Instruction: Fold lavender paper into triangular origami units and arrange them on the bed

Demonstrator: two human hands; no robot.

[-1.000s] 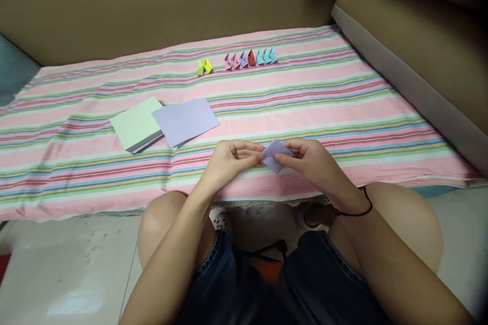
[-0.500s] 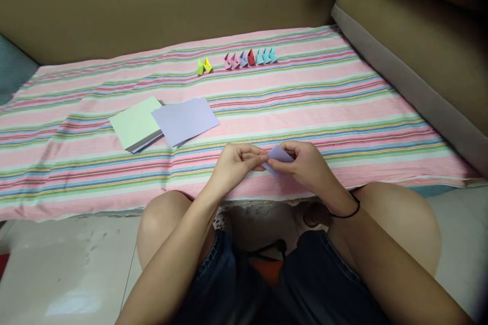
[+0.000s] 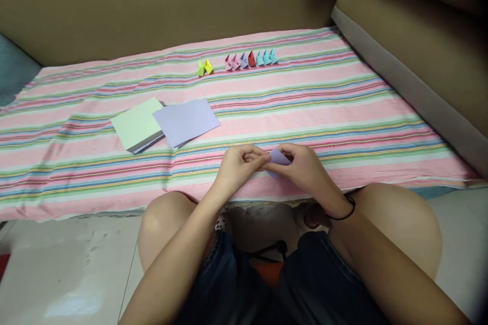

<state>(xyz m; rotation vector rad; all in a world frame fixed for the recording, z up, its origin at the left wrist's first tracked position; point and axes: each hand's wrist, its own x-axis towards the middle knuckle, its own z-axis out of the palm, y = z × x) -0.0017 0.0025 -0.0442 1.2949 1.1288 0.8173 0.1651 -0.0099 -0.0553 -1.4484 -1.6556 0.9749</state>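
Note:
A small folded lavender paper (image 3: pixel 279 158) is pinched between both my hands just above the near edge of the striped cloth. My left hand (image 3: pixel 239 167) is closed on its left corner with fingertips together. My right hand (image 3: pixel 301 166) is closed on its right side, fingers curled over the top, hiding much of the paper. A black band sits on my right wrist.
A pink striped cloth (image 3: pixel 343 106) covers the low surface. A lavender sheet stack (image 3: pixel 185 121) and a pale green stack (image 3: pixel 136 124) lie to the left. Small folded pieces stand in a far row: a yellow-green pair (image 3: pixel 205 67) and several coloured ones (image 3: pixel 250 58). A brown cushion (image 3: pixel 415 45) is at right.
The paper has been folded smaller and more of it is now covered by my right fingers. Both hands have drawn slightly closer together and lower toward the cloth edge.

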